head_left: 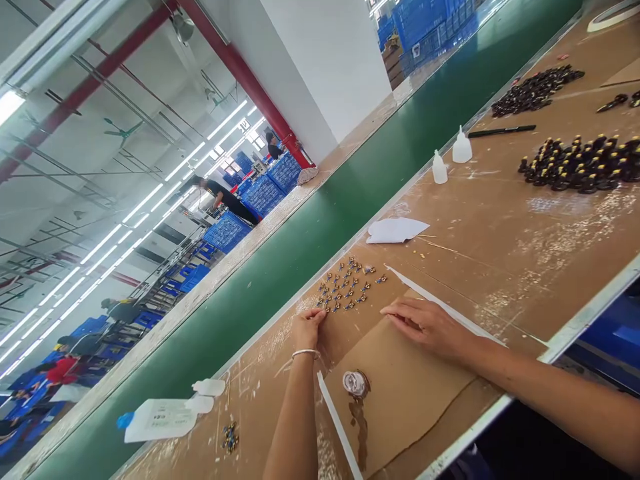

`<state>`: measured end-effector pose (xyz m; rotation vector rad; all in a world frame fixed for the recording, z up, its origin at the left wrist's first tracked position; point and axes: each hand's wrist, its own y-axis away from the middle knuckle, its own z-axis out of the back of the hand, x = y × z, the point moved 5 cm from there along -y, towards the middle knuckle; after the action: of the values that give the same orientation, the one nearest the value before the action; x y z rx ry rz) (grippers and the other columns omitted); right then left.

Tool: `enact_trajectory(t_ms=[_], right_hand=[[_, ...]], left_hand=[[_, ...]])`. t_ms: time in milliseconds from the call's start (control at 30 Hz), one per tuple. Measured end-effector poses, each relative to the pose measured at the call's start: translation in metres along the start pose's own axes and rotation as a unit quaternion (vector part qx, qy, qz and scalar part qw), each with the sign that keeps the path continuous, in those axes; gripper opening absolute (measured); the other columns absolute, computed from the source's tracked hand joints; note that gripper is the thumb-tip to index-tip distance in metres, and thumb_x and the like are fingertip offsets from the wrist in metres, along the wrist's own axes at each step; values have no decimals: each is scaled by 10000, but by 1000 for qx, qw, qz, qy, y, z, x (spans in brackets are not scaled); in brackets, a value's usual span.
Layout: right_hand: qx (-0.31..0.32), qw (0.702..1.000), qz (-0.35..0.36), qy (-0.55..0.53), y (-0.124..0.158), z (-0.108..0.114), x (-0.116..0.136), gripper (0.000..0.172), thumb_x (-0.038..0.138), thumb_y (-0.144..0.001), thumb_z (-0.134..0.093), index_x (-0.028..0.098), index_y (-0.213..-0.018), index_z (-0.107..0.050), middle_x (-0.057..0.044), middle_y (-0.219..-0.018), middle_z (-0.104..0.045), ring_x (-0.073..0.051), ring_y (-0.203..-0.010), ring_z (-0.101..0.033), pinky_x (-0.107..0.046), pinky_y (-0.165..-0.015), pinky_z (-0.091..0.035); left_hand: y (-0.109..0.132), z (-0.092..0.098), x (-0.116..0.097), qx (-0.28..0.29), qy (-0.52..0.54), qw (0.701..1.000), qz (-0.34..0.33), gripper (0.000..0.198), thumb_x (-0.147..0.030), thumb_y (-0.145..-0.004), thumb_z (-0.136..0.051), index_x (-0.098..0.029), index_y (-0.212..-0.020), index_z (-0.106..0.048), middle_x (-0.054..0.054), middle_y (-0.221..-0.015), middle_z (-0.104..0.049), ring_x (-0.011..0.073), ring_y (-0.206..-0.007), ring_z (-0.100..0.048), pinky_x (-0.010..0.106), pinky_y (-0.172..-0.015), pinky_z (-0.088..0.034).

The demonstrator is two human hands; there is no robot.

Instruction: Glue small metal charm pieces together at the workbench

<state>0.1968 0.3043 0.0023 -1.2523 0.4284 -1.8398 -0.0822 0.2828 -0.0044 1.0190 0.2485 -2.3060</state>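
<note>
My left hand (307, 329), wearing a pale bracelet, reaches to the near edge of a group of small blue-and-yellow pieces (345, 285) spread on the brown tabletop. Its thumb and index finger are pinched together at one of these pieces (328, 309). My right hand (419, 321) lies over the edge of a cardboard sheet (405, 380) with its fingers stretched out, and nothing shows in it. On the cardboard, between my forearms, stands a small clear cup (355, 383) beside a dark wet streak.
A green conveyor belt (280, 267) runs along the table's far side. White bottles (440, 167), a sheet of white paper (395, 230) and piles of dark, yellow-tipped parts (580, 163) are to the right. A blue-capped bottle (163, 420) lies at left near a small pile (230, 438).
</note>
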Motion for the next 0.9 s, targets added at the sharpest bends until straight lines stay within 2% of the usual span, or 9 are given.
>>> enact_trajectory(t_ms=[67, 167, 267, 367, 467, 600, 800, 900], right_hand=[[-4, 1000, -1, 0, 1, -1, -2, 223, 185, -900, -398, 159, -958, -612, -42, -768, -624, -100, -628, -542, -215, -591, -443], [-13, 1000, -2, -9, 2, -1, -3, 216, 192, -897, -406, 163, -965, -609, -48, -790, -633, -101, -633, -549, -212, -575, -440], [-13, 1000, -18, -16, 3, 1, -3, 209, 212, -895, -414, 176, -954, -612, -43, -797, -642, -101, -625, -555, -208, -550, -435], [1, 999, -35, -23, 4, 0, -3, 216, 243, -895, -413, 188, -947, -615, -36, -801, -645, -94, -585, -543, -212, -532, -434], [12, 999, -43, -22, 6, -2, -5, 210, 260, -892, -425, 190, -946, -616, -35, -809, -645, -95, -601, -549, -210, -522, -429], [14, 999, -48, -10, 8, -3, -8, 206, 266, -886, -439, 187, -943, -621, -35, -823, -647, -102, -627, -554, -215, -531, -431], [25, 996, -85, 19, 9, -3, -10, 227, 320, -879, -435, 214, -915, -632, -24, -830, -659, -93, -533, -515, -236, -505, -419], [25, 995, -93, 16, 8, -2, -9, 225, 330, -874, -433, 223, -904, -630, -27, -826, -663, -106, -544, -522, -242, -501, -415]], left_hand=[[3, 9, -3, -6, 0, 1000, -7, 192, -309, -810, -606, -118, -818, -621, 0, -766, -633, 116, -681, -595, 298, -663, -499], [23, 41, -2, -43, -1, 999, -20, 172, -302, -724, -669, -134, -761, -667, 11, -743, -677, 136, -694, -615, 295, -692, -484], [66, 77, 15, -92, -24, 995, -20, 170, -338, -630, -687, -172, -664, -699, 24, -682, -698, 185, -684, -630, 302, -684, -477], [119, 96, 46, -130, -55, 990, -7, 208, -387, -599, -677, -192, -663, -713, 39, -665, -702, 216, -648, -635, 331, -652, -486], [162, 96, 79, -154, -73, 985, -4, 266, -437, -639, -638, -195, -714, -720, 56, -714, -708, 218, -674, -645, 333, -657, -500], [190, 88, 102, -180, -101, 978, -25, 311, -461, -731, -560, -195, -774, -717, 72, -831, -697, 211, -790, -641, 343, -750, -495], [197, 83, 100, -183, -166, 966, -75, 291, -420, -819, -508, -207, -836, -705, 62, -862, -664, 187, -802, -625, 329, -753, -486], [195, 78, 96, -176, -207, 955, -115, 296, -391, -850, -471, -200, -837, -696, 64, -843, -655, 184, -798, -612, 327, -752, -478]])
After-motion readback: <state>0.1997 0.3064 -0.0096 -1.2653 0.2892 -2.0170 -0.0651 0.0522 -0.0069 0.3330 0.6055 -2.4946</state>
